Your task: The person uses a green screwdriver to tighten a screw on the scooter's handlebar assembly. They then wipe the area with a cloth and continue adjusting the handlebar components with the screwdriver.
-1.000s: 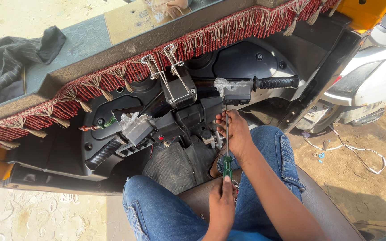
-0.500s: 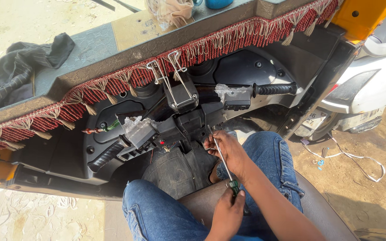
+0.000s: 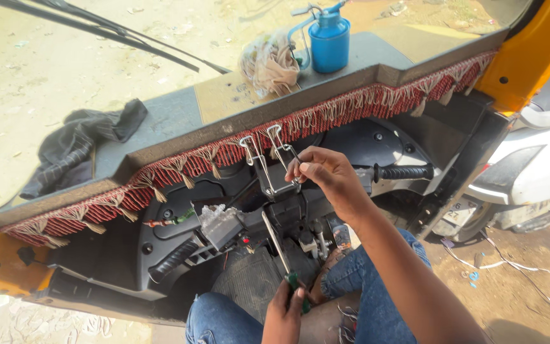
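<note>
I sit behind a black handlebar (image 3: 288, 223) in a small vehicle cab. My left hand (image 3: 282, 312), low between my knees, is closed on the green handle of a screwdriver (image 3: 278, 245). Its metal shaft points up toward the middle of the handlebar. My right hand (image 3: 323, 175) reaches forward, fingers pinched on the right side of a metal spring-clamp bracket (image 3: 272, 169) that stands upright on the handlebar centre. Loose wires and a torn clear wrap (image 3: 214, 216) sit just left of the centre.
A red fringe (image 3: 179, 165) hangs along the dashboard shelf. On the shelf are a blue oil can (image 3: 329, 38), a bundle of rags (image 3: 267, 64) and a dark cloth (image 3: 77, 146). Rubber grips (image 3: 405, 172) end the bar. A white scooter (image 3: 542, 165) stands outside right.
My right hand rose from the screwdriver shaft below the handlebar up to the metal bracket. My left hand kept the screwdriver. My view tilted up, showing the shelf and oil can.
</note>
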